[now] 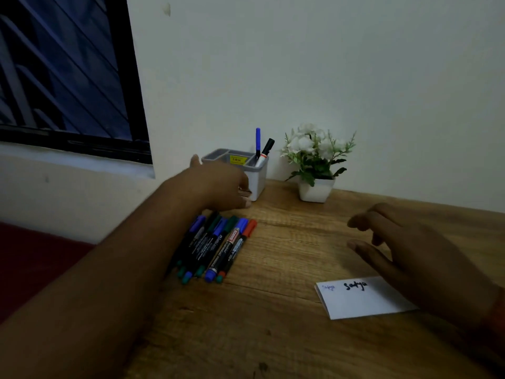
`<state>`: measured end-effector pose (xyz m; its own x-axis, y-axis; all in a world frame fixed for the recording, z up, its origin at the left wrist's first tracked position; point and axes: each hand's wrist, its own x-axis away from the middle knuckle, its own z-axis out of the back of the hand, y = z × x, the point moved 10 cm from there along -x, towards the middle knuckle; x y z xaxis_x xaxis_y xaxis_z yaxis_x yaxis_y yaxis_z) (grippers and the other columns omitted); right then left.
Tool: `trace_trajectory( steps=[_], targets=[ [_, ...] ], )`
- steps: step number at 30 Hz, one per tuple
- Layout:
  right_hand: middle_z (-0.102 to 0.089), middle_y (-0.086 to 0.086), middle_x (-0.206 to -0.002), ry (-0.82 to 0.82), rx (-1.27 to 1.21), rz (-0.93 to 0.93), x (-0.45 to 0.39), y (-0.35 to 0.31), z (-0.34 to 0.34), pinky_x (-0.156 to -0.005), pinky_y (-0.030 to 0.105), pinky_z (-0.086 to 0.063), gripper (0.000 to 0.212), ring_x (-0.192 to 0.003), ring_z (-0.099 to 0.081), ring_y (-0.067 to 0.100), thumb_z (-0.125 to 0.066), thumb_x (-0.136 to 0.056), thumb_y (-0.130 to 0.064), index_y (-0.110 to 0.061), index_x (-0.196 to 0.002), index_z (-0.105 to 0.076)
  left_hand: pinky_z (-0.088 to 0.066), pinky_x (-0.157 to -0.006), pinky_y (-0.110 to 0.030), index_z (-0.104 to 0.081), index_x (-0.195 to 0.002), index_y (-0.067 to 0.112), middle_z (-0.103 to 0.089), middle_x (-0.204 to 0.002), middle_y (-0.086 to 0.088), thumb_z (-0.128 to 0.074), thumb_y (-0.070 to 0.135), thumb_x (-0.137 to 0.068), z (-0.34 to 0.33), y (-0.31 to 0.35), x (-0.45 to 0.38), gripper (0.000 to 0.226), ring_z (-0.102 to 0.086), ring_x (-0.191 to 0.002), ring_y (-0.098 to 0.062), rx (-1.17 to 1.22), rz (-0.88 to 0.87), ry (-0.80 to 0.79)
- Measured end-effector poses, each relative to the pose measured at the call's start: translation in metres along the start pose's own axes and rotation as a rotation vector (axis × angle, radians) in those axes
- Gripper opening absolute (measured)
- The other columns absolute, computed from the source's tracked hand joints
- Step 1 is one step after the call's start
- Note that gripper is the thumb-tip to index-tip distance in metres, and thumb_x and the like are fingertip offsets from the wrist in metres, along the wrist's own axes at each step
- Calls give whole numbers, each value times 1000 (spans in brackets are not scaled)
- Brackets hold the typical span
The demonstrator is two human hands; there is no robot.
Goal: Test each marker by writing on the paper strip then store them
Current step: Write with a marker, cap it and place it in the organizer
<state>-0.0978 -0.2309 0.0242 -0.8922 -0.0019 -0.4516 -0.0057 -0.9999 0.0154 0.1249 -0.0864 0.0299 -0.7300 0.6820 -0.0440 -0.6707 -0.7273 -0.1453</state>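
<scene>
Several markers (pixel 216 247) with blue, green and red caps lie side by side on the wooden table. Behind them stands a grey-and-white holder (pixel 257 176) with a blue marker (pixel 258 142) and a black-capped marker (pixel 265 152) upright in it. My left hand (pixel 218 187) hovers just above the far ends of the lying markers, in front of the holder, fingers curled downward; I cannot tell whether it holds anything. A folded white paper strip (pixel 363 298) with two written words lies at the right. My right hand (pixel 404 250) hovers over its far end, fingers relaxed and spread.
A small white pot with white flowers (pixel 317 162) stands against the wall to the right of the holder. The table (pixel 273 310) ends at the left near the markers, above a dark red floor. A dark window fills the upper left.
</scene>
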Motion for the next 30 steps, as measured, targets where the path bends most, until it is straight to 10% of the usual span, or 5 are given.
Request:
trace_trajectory(
  steps=[8, 30],
  targets=[
    [-53, -21, -103, -16, -3, -1, 1, 8, -7, -61, 18, -44, 39, -75, -52, -1, -34, -90, -59, -37, -116, -54, -37, -106, -46, -65, -106, 43, -55, -104, 20, -64, 26, -88, -19, 50, 11, 25, -50, -102, -4, 103, -330, -149],
    [-51, -23, -96, -33, -33, 25, 0, -2, -9, -60, 7, -26, 37, -70, -40, -10, -40, -90, -54, -34, -114, -59, -46, -92, -37, -62, -99, 38, -54, -106, 18, -68, 21, -86, -33, 76, 8, 22, -51, -102, -5, 165, -511, -174]
  ],
)
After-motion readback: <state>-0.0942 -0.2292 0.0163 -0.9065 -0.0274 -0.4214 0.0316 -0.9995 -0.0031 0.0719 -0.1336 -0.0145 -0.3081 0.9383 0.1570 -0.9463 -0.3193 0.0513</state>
